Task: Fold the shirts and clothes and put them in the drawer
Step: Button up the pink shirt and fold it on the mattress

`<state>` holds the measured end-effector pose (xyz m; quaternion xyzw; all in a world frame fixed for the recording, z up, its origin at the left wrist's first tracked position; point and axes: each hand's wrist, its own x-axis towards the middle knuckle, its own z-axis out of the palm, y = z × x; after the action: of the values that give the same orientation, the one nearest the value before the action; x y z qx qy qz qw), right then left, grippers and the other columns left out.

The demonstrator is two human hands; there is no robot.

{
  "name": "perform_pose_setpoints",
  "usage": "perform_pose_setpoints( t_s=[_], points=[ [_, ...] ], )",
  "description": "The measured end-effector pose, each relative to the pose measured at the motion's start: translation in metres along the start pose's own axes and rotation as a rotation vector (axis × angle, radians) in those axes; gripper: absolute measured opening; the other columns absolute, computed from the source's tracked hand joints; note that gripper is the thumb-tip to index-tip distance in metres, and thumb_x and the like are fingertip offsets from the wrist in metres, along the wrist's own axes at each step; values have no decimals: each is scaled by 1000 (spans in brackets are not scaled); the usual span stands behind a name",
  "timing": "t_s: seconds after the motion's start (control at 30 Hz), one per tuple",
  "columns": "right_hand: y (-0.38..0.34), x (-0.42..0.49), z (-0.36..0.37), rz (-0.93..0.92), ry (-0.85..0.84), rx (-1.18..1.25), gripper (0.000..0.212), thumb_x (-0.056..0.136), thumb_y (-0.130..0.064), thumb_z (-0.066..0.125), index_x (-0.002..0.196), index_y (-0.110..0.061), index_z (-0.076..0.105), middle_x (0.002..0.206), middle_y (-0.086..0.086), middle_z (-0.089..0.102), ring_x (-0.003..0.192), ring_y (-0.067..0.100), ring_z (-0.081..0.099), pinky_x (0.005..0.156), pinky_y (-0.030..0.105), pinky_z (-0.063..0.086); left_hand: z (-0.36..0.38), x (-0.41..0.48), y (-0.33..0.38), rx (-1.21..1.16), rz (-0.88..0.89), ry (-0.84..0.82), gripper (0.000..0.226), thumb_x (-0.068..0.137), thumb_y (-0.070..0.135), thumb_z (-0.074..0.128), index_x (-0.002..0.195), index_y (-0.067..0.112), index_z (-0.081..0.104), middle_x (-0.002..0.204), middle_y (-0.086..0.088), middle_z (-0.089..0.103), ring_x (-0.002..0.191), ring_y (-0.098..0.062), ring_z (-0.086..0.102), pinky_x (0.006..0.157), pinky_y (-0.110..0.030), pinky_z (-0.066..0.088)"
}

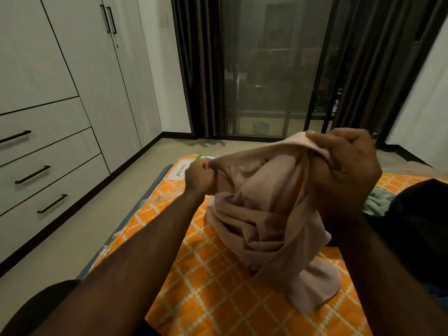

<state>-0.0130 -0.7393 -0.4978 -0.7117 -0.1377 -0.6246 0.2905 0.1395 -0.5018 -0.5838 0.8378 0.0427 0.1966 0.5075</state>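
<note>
An orange patterned mattress [218,299] lies beside white drawers [46,166], all closed. Above it hangs a crumpled pink garment [264,214], its lower end resting on the mattress. The right hand [351,161], raised, is clenched on its top edge; the left hand [200,175], arm outstretched, pinches the opposite edge lower down

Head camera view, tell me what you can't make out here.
- Pink garment: bunched between left hand and right hand, so its type is unclear.
- Green cloth: mostly hidden behind the right arm.
- Dark pile: too dim, cut off by the right edge.
- Drawers: closed, contents unseen.
</note>
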Motion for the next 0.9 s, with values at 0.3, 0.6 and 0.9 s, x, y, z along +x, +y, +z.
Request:
perform_pose_setpoints(
  t_s=[0.3,0.6,0.9],
  points=[
    [62,-76,31,740,-937,-310,16,91,-16,63,77,-16,69,85,15,72,84,35,67,62,30,40,-37,-57,24,525,369,-643,68,95,16,60,155,31,30,111,-13,65,98,-30,62,71,-33,41],
    [26,-100,38,824,-912,-18,12,91,-13,67,100,-17,74,92,-4,74,84,20,68,65,30,53,-72,-102,7,-327,-42,-994,66,85,-20,64,141,13,57,139,-9,61,125,-20,62,103,-40,53],
    [22,-110,18,1069,-964,-270,20,80,-19,81,91,-4,74,88,14,75,83,30,72,68,37,59,-37,-114,2,362,574,-415,17,85,30,75,80,15,79,72,-2,70,65,-16,62,59,-36,49]
  ],
)
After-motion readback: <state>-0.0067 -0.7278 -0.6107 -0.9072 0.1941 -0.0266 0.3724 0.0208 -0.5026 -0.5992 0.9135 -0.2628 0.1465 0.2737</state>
